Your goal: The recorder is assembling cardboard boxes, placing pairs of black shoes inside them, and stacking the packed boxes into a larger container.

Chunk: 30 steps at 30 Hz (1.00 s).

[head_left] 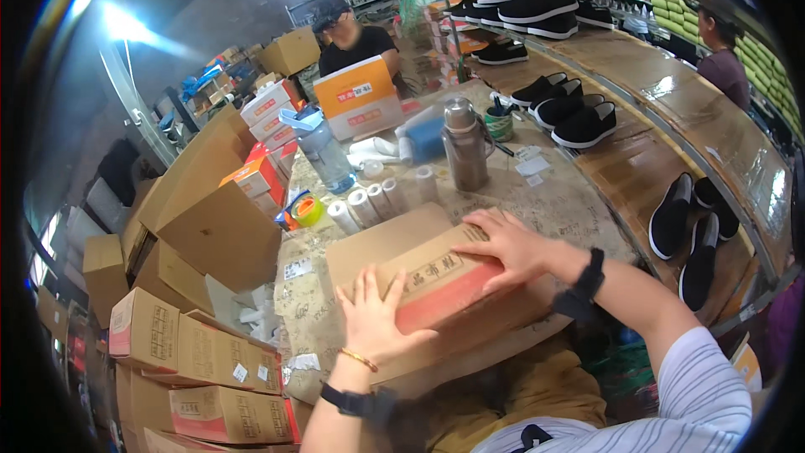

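Note:
A brown cardboard shoe box [444, 299] with a red band and dark printing lies in front of me at the near edge of the work table [579, 210]. My left hand [369, 319] is spread flat on the box's left end, thumb and fingers apart. On its right part rests my right hand [507, 247], fingers stretched over the top. Neither hand is wrapped round anything. Behind the printed face, a plain brown cardboard panel [390, 239] shows; whether it belongs to the box, I cannot tell.
White label rolls [362, 205], tape [309, 210], a water jug [325, 151] and a steel flask [465, 147] stand beyond the box. Black cloth shoes [587, 122] fill the right shelf. Cartons [222, 352] are stacked at left. A person [356, 42] sits across the table.

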Available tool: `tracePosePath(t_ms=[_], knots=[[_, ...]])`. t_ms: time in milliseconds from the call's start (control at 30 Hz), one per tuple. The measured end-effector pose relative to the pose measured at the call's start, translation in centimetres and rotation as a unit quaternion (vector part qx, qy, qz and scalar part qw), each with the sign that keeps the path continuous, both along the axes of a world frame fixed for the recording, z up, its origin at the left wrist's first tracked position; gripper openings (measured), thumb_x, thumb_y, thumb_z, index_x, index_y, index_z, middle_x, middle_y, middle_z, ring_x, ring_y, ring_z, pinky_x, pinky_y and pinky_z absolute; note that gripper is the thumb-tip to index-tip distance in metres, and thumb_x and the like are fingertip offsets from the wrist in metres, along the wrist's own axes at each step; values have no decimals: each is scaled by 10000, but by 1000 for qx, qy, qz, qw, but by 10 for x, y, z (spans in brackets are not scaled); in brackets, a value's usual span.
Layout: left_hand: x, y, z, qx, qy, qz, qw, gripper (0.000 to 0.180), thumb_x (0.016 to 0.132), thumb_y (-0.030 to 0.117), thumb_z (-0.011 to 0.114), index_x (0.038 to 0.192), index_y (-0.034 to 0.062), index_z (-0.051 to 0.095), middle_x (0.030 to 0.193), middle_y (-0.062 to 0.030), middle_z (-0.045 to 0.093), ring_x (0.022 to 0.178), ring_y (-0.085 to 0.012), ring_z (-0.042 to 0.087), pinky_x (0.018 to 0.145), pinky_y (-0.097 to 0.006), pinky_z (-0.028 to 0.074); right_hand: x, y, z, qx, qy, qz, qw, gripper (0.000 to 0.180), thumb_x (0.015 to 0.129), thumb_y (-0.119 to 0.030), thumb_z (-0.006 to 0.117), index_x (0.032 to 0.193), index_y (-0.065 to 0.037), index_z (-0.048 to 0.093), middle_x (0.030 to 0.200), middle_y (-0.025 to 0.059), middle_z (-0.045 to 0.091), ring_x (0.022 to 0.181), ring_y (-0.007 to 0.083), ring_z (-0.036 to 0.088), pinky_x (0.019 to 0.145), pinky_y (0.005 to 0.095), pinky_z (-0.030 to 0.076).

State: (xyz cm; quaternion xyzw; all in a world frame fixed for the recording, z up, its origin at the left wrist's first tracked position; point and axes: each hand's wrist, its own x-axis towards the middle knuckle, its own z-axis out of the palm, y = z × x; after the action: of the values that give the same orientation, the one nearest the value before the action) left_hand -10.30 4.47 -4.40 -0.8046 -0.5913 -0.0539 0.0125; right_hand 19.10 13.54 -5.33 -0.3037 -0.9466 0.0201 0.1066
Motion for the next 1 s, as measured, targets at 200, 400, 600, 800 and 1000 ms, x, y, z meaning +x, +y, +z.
tracePosePath(t_ms=[200,400,600,800,1000], knots=[[-1,-58,-22,147,-49,-97,983,810,602,542,762,1332,292,518,1504,-184,275,1418,-401,150,1051,-706,2,22,-35,-44,-481,569,-113,657,855,789,-267,661,1488,-143,186,1423,66,371,1257,219,421,1060,374,337],[-4,-67,-52,476,-238,-15,847,766,747,230,696,1430,169,356,1501,-204,246,1413,-370,176,1132,-559,13,7,-62,-16,-565,593,62,570,997,703,-260,654,1514,-188,80,1438,105,367,1305,253,398,1075,428,350],[9,-87,-65,295,-338,35,893,1101,728,123,781,1462,1,-30,1504,-245,122,1389,-309,184,1140,-473,122,-107,-86,-50,-577,639,143,489,825,882,-424,574,1507,-141,115,1468,91,329,1365,219,295,1066,422,341],[-64,-85,103,395,-759,112,506,805,817,70,565,1475,213,126,1420,-69,318,1282,-246,366,1084,-445,334,-127,-36,-43,-382,523,29,761,523,970,-254,493,1429,-68,326,1327,58,429,1197,182,403,976,346,377],[-257,-104,209,400,-718,106,560,579,822,405,575,1297,100,445,1272,-72,486,1189,-237,464,985,-427,389,-66,-1,-123,-61,387,-180,902,365,811,-121,607,1165,-42,563,1183,133,535,1094,305,519,911,378,432]])
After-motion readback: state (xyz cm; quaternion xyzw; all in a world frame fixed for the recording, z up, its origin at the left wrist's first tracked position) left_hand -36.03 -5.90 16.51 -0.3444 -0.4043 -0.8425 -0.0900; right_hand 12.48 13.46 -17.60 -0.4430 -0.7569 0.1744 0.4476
